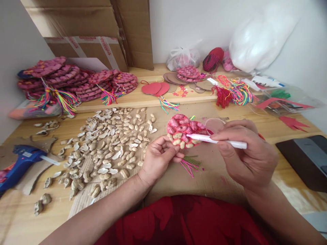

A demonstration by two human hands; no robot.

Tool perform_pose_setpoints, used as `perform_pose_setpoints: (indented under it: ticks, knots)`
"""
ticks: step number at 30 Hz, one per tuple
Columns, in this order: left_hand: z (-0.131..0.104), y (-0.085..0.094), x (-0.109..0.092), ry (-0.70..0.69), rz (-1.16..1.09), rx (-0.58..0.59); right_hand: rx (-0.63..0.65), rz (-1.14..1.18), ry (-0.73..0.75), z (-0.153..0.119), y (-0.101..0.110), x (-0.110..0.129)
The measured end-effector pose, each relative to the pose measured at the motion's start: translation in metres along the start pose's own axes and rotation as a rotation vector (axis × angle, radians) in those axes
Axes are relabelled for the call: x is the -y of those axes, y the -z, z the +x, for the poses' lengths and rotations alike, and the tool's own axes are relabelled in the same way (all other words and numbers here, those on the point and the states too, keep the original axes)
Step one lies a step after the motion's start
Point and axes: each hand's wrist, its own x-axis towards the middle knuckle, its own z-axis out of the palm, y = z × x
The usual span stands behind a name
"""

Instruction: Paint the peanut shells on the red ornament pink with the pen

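My left hand (163, 153) grips the lower left edge of a red heart-shaped card (169, 119) covered with peanut shells. Most shells on it are pink; those along the lower edge (182, 144) are still bare tan. In my right hand (245, 153) is a white marker (222, 141) with a pink tip, held between thumb and fingers. Its tip touches or nearly touches a shell in the middle of the card. A tassel of pink and green cords (189, 165) hangs below the card, over the cardboard. A clear round lid-like piece (214, 125) lies behind the marker.
Loose peanut shells (112, 146) spread over the cardboard on the left, beside a blue glue gun (22, 163). Stacks of pink shell-covered pieces (58, 78), red hearts (155, 88) and bright tassels (240, 90) line the raised back shelf. A dark device (301, 160) lies at right.
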Motion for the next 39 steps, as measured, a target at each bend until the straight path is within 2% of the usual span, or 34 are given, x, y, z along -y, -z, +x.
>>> perform_pose_setpoints:
  ticks: [13, 20, 29, 39]
  knots:
    - [0.0026, 0.0012, 0.0018, 0.001, -0.032, 0.027, -0.022, 0.013, 0.001, -0.0001, -0.0002, -0.001]
    - [0.0025, 0.0026, -0.0001, 0.03, -0.129, 0.029, 0.026, -0.042, 0.084, 0.001, -0.0019, 0.0002]
    - [0.0033, 0.0009, -0.0045, 0.067, -0.179, 0.015, 0.022, -0.076, 0.166, 0.0004, -0.0017, 0.0022]
    - [0.003, 0.0021, -0.0068, 0.11, -0.205, 0.022, 0.041, -0.095, 0.179, -0.0013, -0.0031, 0.0025]
